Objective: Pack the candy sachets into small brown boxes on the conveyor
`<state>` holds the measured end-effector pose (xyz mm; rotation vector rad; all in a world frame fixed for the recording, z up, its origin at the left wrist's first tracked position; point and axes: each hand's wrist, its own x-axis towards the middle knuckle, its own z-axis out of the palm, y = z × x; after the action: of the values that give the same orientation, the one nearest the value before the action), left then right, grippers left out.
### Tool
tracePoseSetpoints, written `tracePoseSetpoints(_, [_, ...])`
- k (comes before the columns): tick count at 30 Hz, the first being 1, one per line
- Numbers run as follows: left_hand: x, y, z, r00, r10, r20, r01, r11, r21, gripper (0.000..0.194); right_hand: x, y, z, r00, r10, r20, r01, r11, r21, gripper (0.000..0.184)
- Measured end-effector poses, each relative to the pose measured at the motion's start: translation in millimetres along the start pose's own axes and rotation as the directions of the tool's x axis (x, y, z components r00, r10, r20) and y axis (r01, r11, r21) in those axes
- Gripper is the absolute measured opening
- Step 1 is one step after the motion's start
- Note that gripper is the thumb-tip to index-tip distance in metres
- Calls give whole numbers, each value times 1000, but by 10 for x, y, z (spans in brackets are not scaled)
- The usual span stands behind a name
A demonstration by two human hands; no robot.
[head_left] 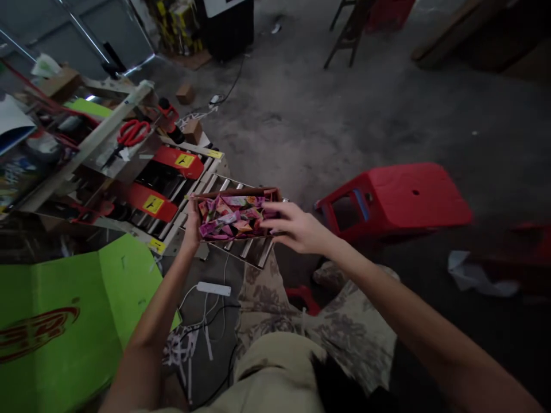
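At frame centre, the left hand (192, 225) clasps one end of the box (269, 191), best kept level so its packets (230, 219) stay in, while the right hand (297, 226), fingers parted, overlies the other.

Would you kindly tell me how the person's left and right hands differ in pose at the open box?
The left hand clasps the left end of the open box, while the right hand is over its right end. The left hand looks closed on that end, whereas the right hand's fingers are spread by the pink wrapped packets; whether they touch any is unclear. Both hands are bare.
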<state>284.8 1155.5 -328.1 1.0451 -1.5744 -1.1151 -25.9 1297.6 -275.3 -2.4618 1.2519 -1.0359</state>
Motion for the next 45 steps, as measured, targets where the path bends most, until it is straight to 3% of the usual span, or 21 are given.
tracePoseSetpoints(3, [66, 83, -257, 968, 250, 2, -241, 930, 277, 89, 86, 87, -166, 965, 227, -130, -194, 954, 227, 50])
tracePoseSetpoints(6, [176, 305, -333, 859, 412, 305, -512, 708, 487, 53, 305, 184, -147, 971, 223, 90, -238, 947, 215, 35])
tracePoseSetpoints(8, [261, 445, -255, 763, 358, 539, -624, 626, 468, 31, 505, 218, -24, 938, 173, 301, -199, 978, 56, 29])
tracePoseSetpoints(11, [395, 524, -12, 590, 183, 786, -697, 607, 382, 31, 764, 235, 216, 832, 213, 512, -114, 969, -218, 29])
tracePoseSetpoints(14, [517, 461, 226, 424, -1, 906, -735, 585, 344, 29, 911, 271, 391, 766, 281, 578, -63, 928, -367, 32])
tracePoseSetpoints(17, [568, 400, 333, 348, -95, 933, -751, 567, 338, 25, 964, 333, 388, 714, 287, 638, -67, 936, -346, 30])
tracePoseSetpoints(20, [544, 386, 336, 368, -117, 923, -748, 552, 368, 27, 895, 357, 209, 678, 227, 699, -199, 972, -123, 40])
tracePoseSetpoints(23, [567, 372, 339, 427, -108, 898, -700, 590, 403, 28, 737, 319, 44, 763, 162, 625, -303, 945, 124, 69])
tracePoseSetpoints(25, [668, 373, 355, 454, -96, 886, -613, 688, 388, 26, 680, 298, 22, 805, 222, 550, -363, 918, 161, 66])
tracePoseSetpoints(27, [800, 420, 364, 439, -108, 892, -473, 816, 332, 24, 707, 308, 59, 770, 349, 534, -472, 875, 109, 47])
tracePoseSetpoints(29, [854, 533, 356, 417, -132, 899, -320, 905, 281, 25, 796, 342, 116, 685, 494, 536, -593, 805, 15, 35])
tracePoseSetpoints(30, [817, 605, 345, 441, -121, 889, -282, 922, 266, 28, 844, 359, 140, 643, 554, 529, -639, 769, -29, 33])
tracePoseSetpoints(31, [728, 675, 332, 508, -84, 857, -292, 919, 263, 31, 886, 372, 158, 609, 600, 519, -674, 737, -60, 33])
tracePoseSetpoints(32, [591, 732, 317, 613, -14, 790, -342, 897, 281, 33, 915, 376, 171, 587, 634, 503, -699, 711, -80, 33])
tracePoseSetpoints(34, [231, 772, 287, 822, 210, 530, -461, 792, 401, 32, 927, 345, 187, 580, 676, 454, -726, 682, -88, 35])
tracePoseSetpoints(36, [-118, 708, 267, 886, 367, 284, -463, 685, 563, 28, 883, 253, 203, 603, 695, 391, -734, 676, -68, 46])
tracePoseSetpoints(38, [-327, 589, 263, 903, 366, 224, -417, 625, 659, 27, 802, 113, 232, 653, 702, 282, -711, 698, -91, 62])
tracePoseSetpoints(40, [-370, 480, 264, 904, 301, 302, -425, 573, 701, 27, 699, -38, 291, 749, 657, 86, -633, 748, -200, 66])
tracePoseSetpoints(42, [-311, 420, 254, 884, 262, 388, -468, 521, 714, 31, 587, -148, 390, 862, 506, -34, -489, 810, -325, 52])
tracePoseSetpoints(44, [-233, 403, 241, 851, 237, 468, -522, 474, 709, 34, 487, -193, 516, 926, 377, 29, -342, 869, -358, 43])
tracePoseSetpoints(45, [-202, 404, 241, 836, 220, 503, -545, 453, 706, 34, 448, -195, 577, 931, 353, 95, -302, 890, -341, 44])
